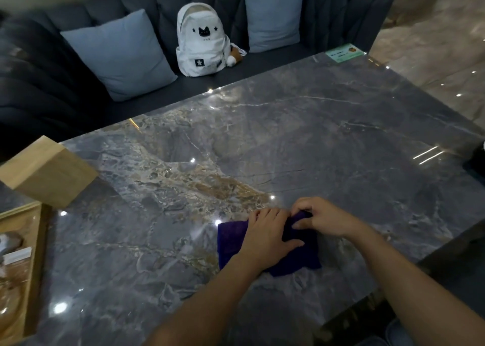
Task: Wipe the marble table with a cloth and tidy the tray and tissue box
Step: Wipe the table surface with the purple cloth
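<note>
A dark purple cloth (232, 238) lies on the grey marble table (328, 141) near its front edge. My left hand (267, 234) rests flat on the cloth's middle, pressing it down. My right hand (324, 217) pinches the cloth's far right corner between thumb and fingers. A light wooden tissue box (48, 171) stands at the table's left edge. In front of it, at the far left, sits a wooden tray (35, 243) holding items that are blurred.
A dark grey sofa (52, 104) runs along the table's far side with two pale blue cushions (119, 54) and a white backpack (200, 40). A green card (343, 52) lies at the far right corner. A dark object (476, 162) shows at the right edge.
</note>
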Action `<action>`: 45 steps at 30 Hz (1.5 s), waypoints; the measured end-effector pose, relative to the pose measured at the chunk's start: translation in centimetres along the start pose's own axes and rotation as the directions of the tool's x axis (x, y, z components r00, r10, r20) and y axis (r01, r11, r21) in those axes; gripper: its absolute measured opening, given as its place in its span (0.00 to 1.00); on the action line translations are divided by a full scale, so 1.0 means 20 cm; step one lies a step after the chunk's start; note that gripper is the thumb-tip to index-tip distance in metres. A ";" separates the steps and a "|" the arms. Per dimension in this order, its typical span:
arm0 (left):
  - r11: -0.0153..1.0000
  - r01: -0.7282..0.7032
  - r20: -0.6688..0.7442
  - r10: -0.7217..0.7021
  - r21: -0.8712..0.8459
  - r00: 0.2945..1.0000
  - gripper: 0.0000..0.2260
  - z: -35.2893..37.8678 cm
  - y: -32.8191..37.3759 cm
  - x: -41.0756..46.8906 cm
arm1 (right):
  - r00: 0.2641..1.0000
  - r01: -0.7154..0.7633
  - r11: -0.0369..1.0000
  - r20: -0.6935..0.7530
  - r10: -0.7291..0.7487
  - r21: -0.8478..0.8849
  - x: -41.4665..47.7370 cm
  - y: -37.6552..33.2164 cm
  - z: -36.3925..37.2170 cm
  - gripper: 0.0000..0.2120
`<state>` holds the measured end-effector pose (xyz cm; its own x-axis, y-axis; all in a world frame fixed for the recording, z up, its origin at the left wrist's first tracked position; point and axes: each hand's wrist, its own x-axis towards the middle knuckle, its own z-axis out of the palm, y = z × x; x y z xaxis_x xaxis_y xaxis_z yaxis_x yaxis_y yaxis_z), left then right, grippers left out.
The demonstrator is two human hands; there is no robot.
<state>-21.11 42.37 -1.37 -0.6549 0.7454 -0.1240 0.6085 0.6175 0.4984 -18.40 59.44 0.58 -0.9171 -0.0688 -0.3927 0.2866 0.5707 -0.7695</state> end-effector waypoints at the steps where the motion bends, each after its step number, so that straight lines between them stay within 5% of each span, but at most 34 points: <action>1: 0.999 0.028 -0.021 -0.029 -0.037 0.999 0.19 -0.02 0.02 0.03 | 1.000 0.008 1.000 -0.006 -0.008 0.007 0.02 -0.01 -0.02 0.04; 7: 0.919 0.191 -0.067 -0.228 -0.345 0.971 0.09 -0.13 0.00 0.08 | 1.000 -0.023 0.932 0.024 0.016 0.360 -0.01 -0.03 0.00 0.17; 10: 0.828 0.224 -0.095 -0.314 -0.513 0.945 0.06 -0.20 -0.02 0.08 | 0.997 -0.054 0.918 0.064 0.031 0.392 0.01 0.03 0.02 0.25; 14: 0.737 0.195 -0.158 -0.381 -0.647 0.911 0.03 -0.28 -0.05 0.05 | 0.998 -0.019 0.919 -0.048 0.041 0.394 0.05 0.09 0.05 0.13; 21: 0.640 0.158 -0.209 -0.459 -0.752 0.864 0.03 -0.39 -0.11 -0.05 | 0.996 0.022 0.886 -0.088 0.022 0.463 0.09 0.01 0.00 0.08; 25: 0.448 0.188 -0.092 -0.531 -0.874 0.842 0.08 -0.45 -0.10 -0.19 | 0.978 0.019 0.909 0.180 -0.103 0.416 0.04 -0.08 -0.14 0.07; 29: 0.199 0.311 0.199 -0.439 -0.929 0.876 0.06 -0.47 -0.03 -0.37 | 0.850 -0.051 0.956 0.515 -0.111 0.290 -0.02 -0.19 -0.27 0.07; 31: 0.106 0.350 0.277 -0.422 -0.931 0.864 0.07 -0.43 -0.01 -0.42 | 0.820 -0.066 0.965 0.565 -0.094 0.255 -0.03 -0.22 -0.27 0.04; 37: -0.006 0.290 0.211 -0.703 -0.957 0.679 0.08 -0.28 -0.04 -0.34 | 0.960 -0.143 0.983 0.256 0.111 0.112 0.14 -0.23 -0.05 0.10; 39: 0.017 0.236 0.140 -0.766 -0.972 0.628 0.08 -0.26 -0.05 -0.30 | 0.972 -0.163 0.967 0.199 0.123 0.196 0.16 -0.27 0.05 0.10; 45: 0.123 0.169 0.024 -0.738 -0.978 0.674 0.04 -0.27 -0.02 -0.28 | 0.978 -0.158 0.859 0.194 0.070 0.488 0.13 -0.40 0.22 0.10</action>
<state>-20.01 36.60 3.78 -0.8800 0.0528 -0.4721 -0.4743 -0.0438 0.8792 -21.81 51.18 3.55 -0.8235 -0.1867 -0.5357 0.5261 0.1017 -0.8443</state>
